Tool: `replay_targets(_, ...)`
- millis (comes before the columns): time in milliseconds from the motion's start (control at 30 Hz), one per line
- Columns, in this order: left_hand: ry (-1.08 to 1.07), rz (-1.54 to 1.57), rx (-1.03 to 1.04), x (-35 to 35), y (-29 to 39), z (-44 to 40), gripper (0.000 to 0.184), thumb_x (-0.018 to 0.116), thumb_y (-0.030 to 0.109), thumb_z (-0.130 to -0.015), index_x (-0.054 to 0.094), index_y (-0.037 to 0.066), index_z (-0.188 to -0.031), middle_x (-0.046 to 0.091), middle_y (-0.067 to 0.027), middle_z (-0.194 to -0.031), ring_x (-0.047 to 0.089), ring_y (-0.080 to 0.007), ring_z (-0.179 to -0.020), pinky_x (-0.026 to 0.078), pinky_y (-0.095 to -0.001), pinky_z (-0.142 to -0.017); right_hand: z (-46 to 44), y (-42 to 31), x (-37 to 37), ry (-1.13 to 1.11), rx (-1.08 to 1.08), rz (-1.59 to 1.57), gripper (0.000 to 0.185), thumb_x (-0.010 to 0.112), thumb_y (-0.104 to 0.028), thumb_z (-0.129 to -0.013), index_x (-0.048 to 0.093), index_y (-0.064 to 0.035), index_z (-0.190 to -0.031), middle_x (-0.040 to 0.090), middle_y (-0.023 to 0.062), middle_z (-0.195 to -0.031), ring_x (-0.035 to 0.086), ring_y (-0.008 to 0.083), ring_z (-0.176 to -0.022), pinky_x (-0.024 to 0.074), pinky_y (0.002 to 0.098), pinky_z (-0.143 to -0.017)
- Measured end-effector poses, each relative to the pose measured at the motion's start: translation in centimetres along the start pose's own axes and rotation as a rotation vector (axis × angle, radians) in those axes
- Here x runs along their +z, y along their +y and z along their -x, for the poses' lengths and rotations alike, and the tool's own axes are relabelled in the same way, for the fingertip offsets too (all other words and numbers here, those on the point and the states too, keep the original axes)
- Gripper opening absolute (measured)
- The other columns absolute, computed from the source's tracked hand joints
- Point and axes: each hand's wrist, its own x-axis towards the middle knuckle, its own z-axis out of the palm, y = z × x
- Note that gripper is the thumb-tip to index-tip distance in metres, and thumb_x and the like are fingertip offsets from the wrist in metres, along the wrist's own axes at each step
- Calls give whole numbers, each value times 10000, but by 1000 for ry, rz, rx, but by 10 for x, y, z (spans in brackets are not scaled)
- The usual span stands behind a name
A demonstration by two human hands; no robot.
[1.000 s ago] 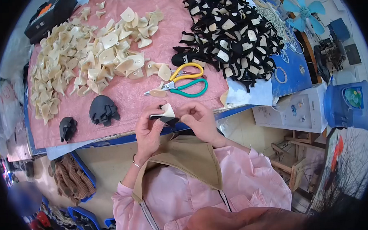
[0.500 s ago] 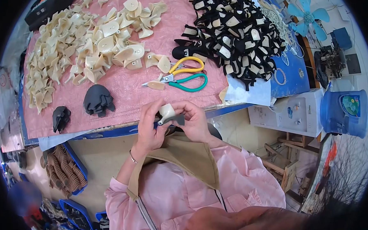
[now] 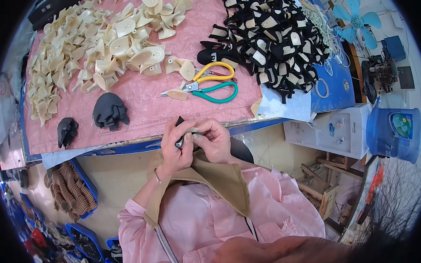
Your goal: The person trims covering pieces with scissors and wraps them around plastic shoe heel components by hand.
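Note:
Just off the table's front edge, both hands meet around a small shoe heel with a dark cover piece against it. My left hand is closed around it, with dark material showing above and below the fingers. My right hand pinches the same heel from the right, thumbs close together. Most of the heel is hidden by the fingers. Ahead lie scissors with one yellow and one green handle, beside a single cream heel. Dark grey cover pieces sit in a larger stack and a smaller stack.
Many bare cream heels are heaped on the pink table cover. Black-covered heels form a pile at the right, near white cord. A blue bin and white box stand right; a blue crate is below left.
The heel has been turned within the hands, so its cream face is now mostly covered. The right hand's fingers have curled in closer to the left hand. The view has shifted slightly.

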Motion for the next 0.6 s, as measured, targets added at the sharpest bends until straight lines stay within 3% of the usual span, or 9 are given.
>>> replay_targets(67,23,-37,37,2,-1,0,285,495,-7,-828,537,-4,-1109,569,-193,-1013,572,-292,-873,462,-353,-768,0,0,1,1,-6,-23,117,545,68,-845,508,0,-933,576,92,-999,551,90,-899,453,244,-799)
replay_targets(167,54,123,-67,7,-3,4,321,452,-37,-814,507,-29,-1129,570,-182,-979,572,-248,-843,466,-338,-756,-3,-3,4,-40,-3,-19,103,534,60,-855,506,-1,-933,575,102,-1033,543,89,-921,448,246,-814)
replay_targets(233,183,157,-150,12,0,5,347,431,-31,-826,454,-38,-1172,568,-162,-964,561,-204,-818,465,-321,-753,-6,-4,12,15,-37,-19,65,543,29,-860,516,15,-917,577,81,-912,567,96,-848,474,236,-748)
replay_targets(367,161,171,-183,7,-7,3,399,400,-26,-843,355,-25,-1240,567,-155,-981,559,-185,-839,466,-316,-780,-10,-3,13,21,11,-70,67,541,18,-864,521,14,-928,575,77,-916,567,101,-857,474,249,-760)
replay_targets(433,142,423,-331,-1,-2,-6,420,373,-11,-862,277,-14,-1271,563,-165,-1004,565,-193,-873,468,-322,-811,-14,-6,2,-145,109,34,123,538,19,-868,513,9,-987,581,117,-1064,551,109,-923,446,259,-827)
replay_targets(467,84,479,-371,-6,3,-10,408,302,13,-886,246,-25,-1288,566,-201,-1034,551,-248,-1007,452,-354,-867,-14,-9,-2,-149,111,34,123,538,19,-868,513,9,-987,581,117,-1064,551,109,-923,446,259,-827)
replay_targets(500,89,477,-369,-11,5,-13,408,302,13,-886,246,-25,-1288,566,-201,-1034,551,-248,-1007,452,-354,-867,-14,-12,-5,-125,96,9,156,556,13,-855,517,5,-1006,579,100,-1052,552,112,-921,442,260,-832)
replay_targets(600,-17,758,-472,-23,5,-13,376,315,93,-932,245,-15,-1285,543,-230,-1177,450,-273,-1190,308,-378,-1022,-20,-16,-1,-124,132,77,221,581,19,-822,525,-5,-1035,571,65,-1026,549,116,-928,434,262,-840)
